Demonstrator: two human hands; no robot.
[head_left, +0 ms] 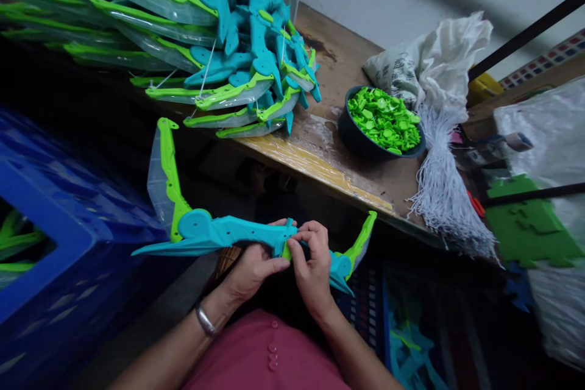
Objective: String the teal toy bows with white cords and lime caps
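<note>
I hold a teal and lime-green plastic toy bow [214, 233] across my lap, just below the table edge. My left hand [253, 268] grips its middle from underneath. My right hand [313, 262] pinches the centre grip from above, fingertips on a small green piece there. The bow's left limb [167, 177] curves upward, and its right tip [361, 241] pokes out beyond my right hand. A metal bangle sits on my left wrist.
A pile of finished bows [219, 42] covers the wooden table [329, 158] at upper left. A dark bowl [354, 137] of small green parts [384, 119] stands mid-table beside a bundle of white strings [441, 195] and a white sack [429, 55]. Blue crate [68, 244] at left.
</note>
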